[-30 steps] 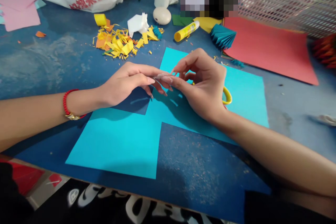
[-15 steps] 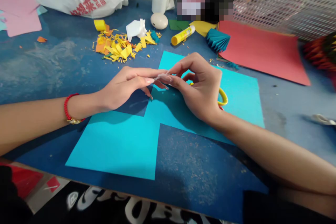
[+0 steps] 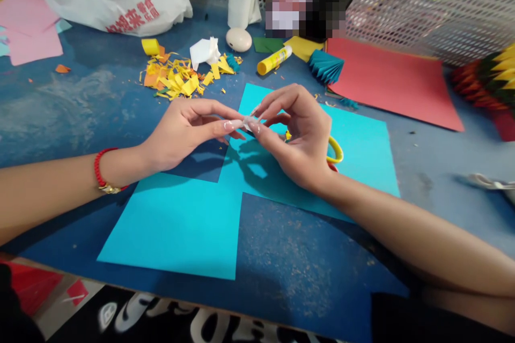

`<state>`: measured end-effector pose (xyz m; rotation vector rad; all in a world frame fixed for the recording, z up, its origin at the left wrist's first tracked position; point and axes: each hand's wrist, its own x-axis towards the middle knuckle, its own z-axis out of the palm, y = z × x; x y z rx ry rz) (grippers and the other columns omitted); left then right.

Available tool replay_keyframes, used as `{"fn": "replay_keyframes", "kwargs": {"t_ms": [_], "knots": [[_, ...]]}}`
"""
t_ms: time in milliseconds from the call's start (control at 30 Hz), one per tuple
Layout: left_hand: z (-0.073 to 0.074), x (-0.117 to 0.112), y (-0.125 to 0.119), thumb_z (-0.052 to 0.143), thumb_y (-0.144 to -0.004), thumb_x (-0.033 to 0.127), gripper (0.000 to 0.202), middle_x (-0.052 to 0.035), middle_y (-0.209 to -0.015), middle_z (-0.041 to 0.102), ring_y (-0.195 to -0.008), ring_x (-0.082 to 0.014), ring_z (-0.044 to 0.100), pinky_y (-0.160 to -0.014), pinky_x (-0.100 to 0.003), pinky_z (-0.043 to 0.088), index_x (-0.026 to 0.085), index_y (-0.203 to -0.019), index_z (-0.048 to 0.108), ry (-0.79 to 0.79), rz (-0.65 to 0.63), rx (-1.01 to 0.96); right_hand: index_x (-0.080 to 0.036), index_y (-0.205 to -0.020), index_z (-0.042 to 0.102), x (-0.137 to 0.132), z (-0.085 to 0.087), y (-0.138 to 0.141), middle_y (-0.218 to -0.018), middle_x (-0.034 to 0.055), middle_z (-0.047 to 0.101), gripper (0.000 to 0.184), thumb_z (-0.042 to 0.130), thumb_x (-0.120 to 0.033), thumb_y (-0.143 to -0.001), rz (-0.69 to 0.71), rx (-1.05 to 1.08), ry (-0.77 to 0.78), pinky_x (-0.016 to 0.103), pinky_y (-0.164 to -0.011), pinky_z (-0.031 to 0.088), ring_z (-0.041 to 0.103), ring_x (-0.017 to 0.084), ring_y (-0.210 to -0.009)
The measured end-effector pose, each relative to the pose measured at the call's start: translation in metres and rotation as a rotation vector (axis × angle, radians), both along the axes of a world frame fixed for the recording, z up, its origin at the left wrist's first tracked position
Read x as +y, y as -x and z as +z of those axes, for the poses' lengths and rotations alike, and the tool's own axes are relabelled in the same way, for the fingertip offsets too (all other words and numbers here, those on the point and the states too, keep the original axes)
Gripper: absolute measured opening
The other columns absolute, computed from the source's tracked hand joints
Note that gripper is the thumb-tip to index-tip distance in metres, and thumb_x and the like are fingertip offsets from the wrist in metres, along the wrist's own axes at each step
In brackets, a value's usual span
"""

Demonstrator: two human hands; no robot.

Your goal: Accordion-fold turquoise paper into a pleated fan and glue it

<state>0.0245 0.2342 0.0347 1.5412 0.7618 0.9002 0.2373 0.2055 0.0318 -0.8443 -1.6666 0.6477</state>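
Over cyan paper (image 3: pixel 169 230) | left hand (image 3: pixel 173 134), right hand (image 3: pixel 303 136): pinching whitish scrap (image 3: pixel 248 122) | direction, long axis: too small to tell

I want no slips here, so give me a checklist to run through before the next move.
1. Left grip and right grip together at the fingertips: ok.
2. Whitish bit pinched there: ok.
3. What that bit is: cannot tell, too small.
4. Turquoise paper flat below: ok.
5. Pile of yellow scraps off that paper: ok, beyond it.
6. Yellow loop fully visible: not ok, partly hidden by the right grip.
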Motion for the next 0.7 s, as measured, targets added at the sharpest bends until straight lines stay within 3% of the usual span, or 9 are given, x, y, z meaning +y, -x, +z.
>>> {"fn": "replay_keyframes", "kwargs": {"t_ms": [100,200,400,533,700], "knots": [[0.0021,-0.0025,-0.0011,0.087,-0.084,0.031,0.011,0.0,-0.091,0.081,-0.08,-0.0167,0.077,-0.076,-0.028,0.066,0.026,-0.093,0.084,0.024,0.004,-0.005,-0.026,-0.083,0.058,0.0002,-0.002,0.0008,-0.089,0.0,0.066,0.025,0.079,-0.038,-0.09,0.038,-0.003,-0.057,0.028,-0.063,0.058,0.065,0.015,-0.08],[0.0015,-0.0033,-0.0016,0.092,-0.079,0.034,0.014,-0.0006,-0.085,0.081,-0.078,-0.0179,0.078,-0.073,-0.025,0.065,0.026,-0.087,0.083,0.065,0.01,-0.012,-0.026,-0.084,0.058,-0.0006,-0.0041,0.0005,-0.083,-0.0014,0.065,0.028,0.081,-0.039,-0.088,0.079,-0.007,-0.047,0.027,-0.058,0.057,0.062,0.013,-0.071],[-0.0004,-0.003,-0.0006,0.094,-0.077,0.041,0.022,-0.0019,-0.079,0.079,-0.069,-0.0182,0.076,-0.061,-0.024,0.062,0.025,-0.085,0.082,0.113,0.002,-0.005,-0.027,-0.105,0.068,-0.0019,-0.0041,-0.0023,-0.085,-0.0019,0.068,0.02,0.08,-0.031,-0.089,0.1,-0.027,-0.039,0.027,-0.061,0.061,0.066,0.013,-0.07],[0.0008,-0.0046,-0.0006,0.095,-0.074,0.045,0.026,-0.0025,-0.08,0.079,-0.07,-0.0184,0.075,-0.061,-0.024,0.062,0.025,-0.085,0.082,0.111,0.025,-0.025,-0.028,-0.095,0.075,0.0014,-0.0032,-0.0031,-0.091,0.0011,0.071,0.008,0.078,-0.025,-0.089,0.122,-0.041,-0.12,0.029,-0.064,0.063,0.067,0.015,-0.078],[0.0013,-0.0044,-0.0011,0.098,-0.07,0.045,0.031,-0.0008,-0.079,0.077,-0.07,-0.0177,0.075,-0.06,-0.025,0.061,0.024,-0.083,0.08,0.141,0.07,-0.098,-0.026,-0.09,0.078,0.004,-0.0027,-0.0022,-0.088,0.0007,0.073,0.013,0.084,-0.037,-0.088,0.089,-0.038,-0.222,0.028,-0.068,0.061,0.068,0.014,-0.077]]}}
